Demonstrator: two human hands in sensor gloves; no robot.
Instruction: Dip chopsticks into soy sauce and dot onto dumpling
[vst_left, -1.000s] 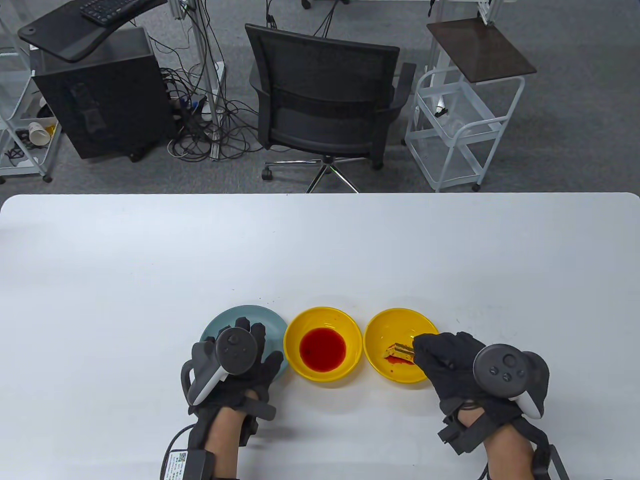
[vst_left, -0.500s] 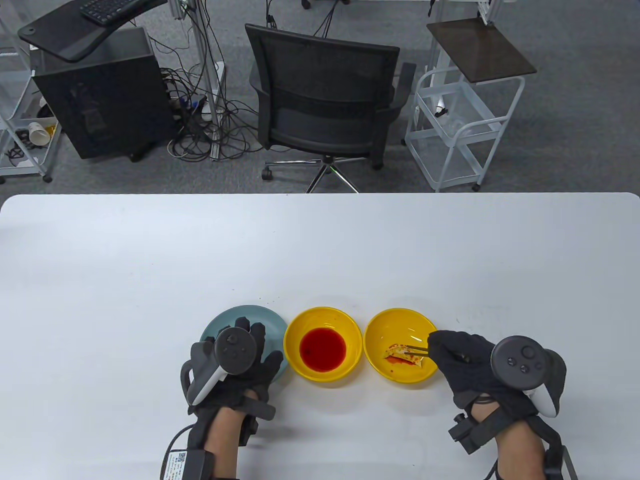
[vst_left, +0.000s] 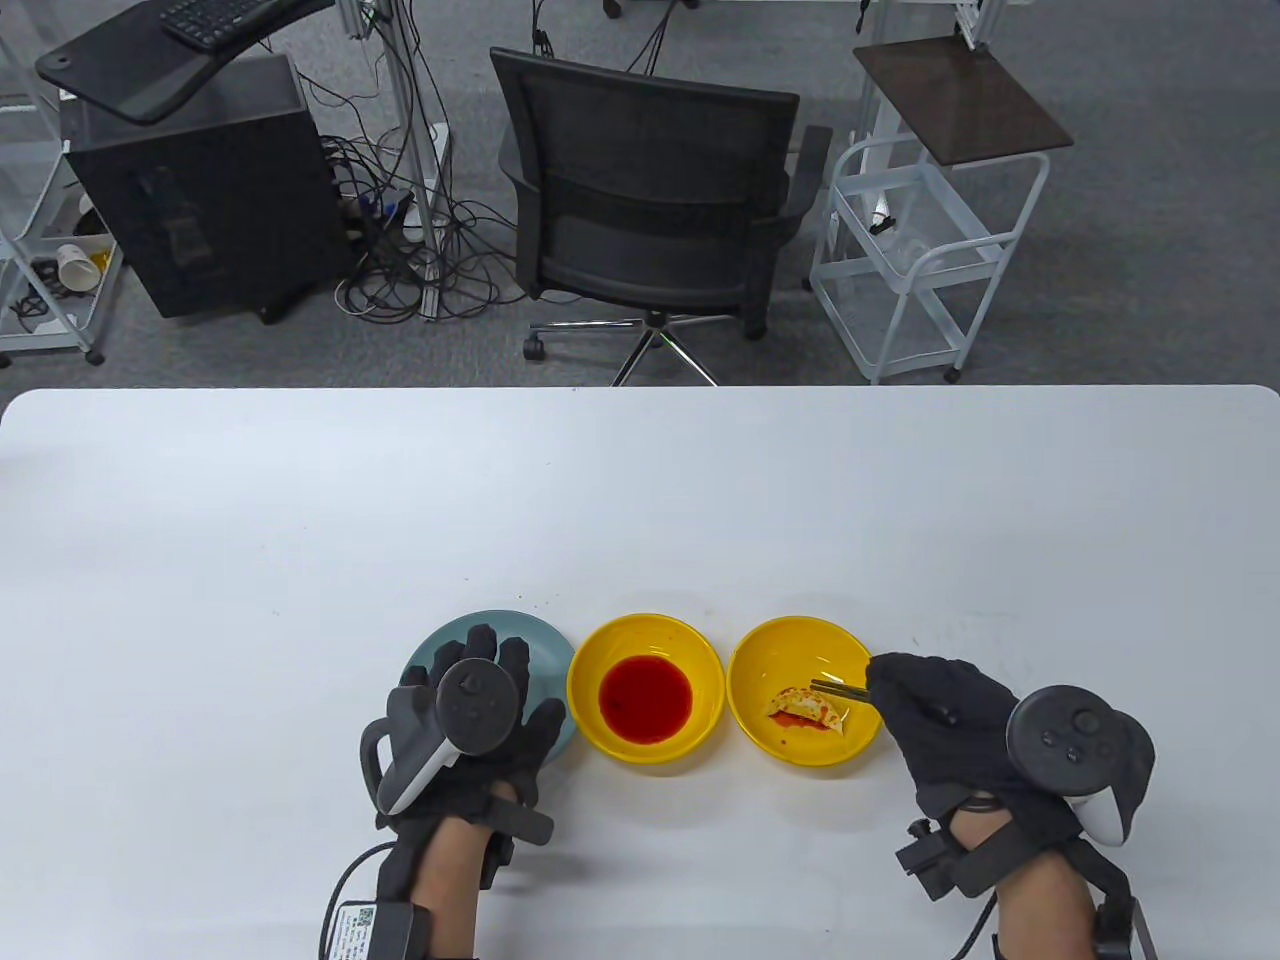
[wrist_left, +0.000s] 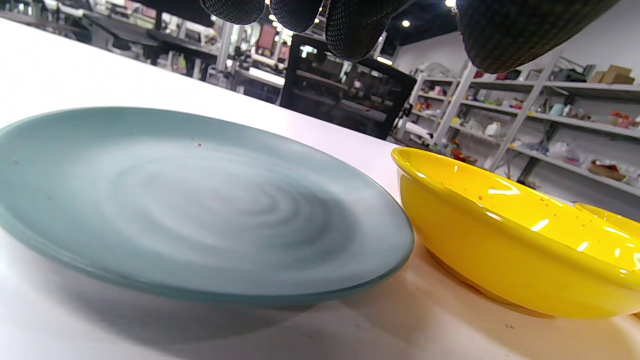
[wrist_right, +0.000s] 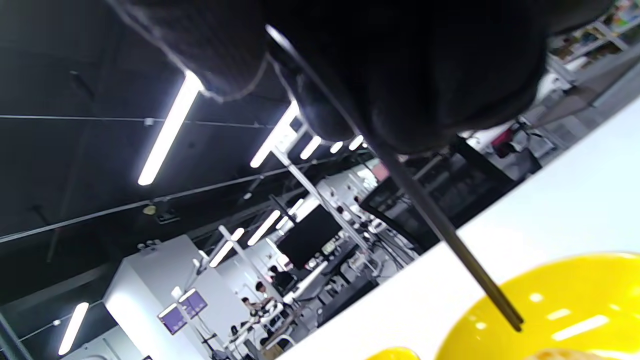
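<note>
A yellow bowl (vst_left: 800, 632) on the right holds a dumpling (vst_left: 805, 708) smeared with red sauce. My right hand (vst_left: 935, 720) grips dark chopsticks (vst_left: 838, 688) whose tips hang just above the dumpling, over the bowl's right side; they also show in the right wrist view (wrist_right: 450, 235) above the bowl's rim (wrist_right: 575, 270). A middle yellow bowl (vst_left: 645, 630) holds red sauce (vst_left: 646, 698). My left hand (vst_left: 480, 715) rests with fingers spread over a blue-grey plate (vst_left: 520, 630), holding nothing; its fingertips (wrist_left: 350, 20) hover above the plate (wrist_left: 200, 200).
The three dishes stand in a row near the white table's (vst_left: 640, 500) front edge. An office chair (vst_left: 650, 200), a white cart (vst_left: 920, 220) and a black cabinet (vst_left: 200, 190) stand beyond the far edge.
My right hand has drawn back to the right with the chopsticks, uncovering the dumpling. The chopstick tips have lifted off it. My left hand has barely moved.
</note>
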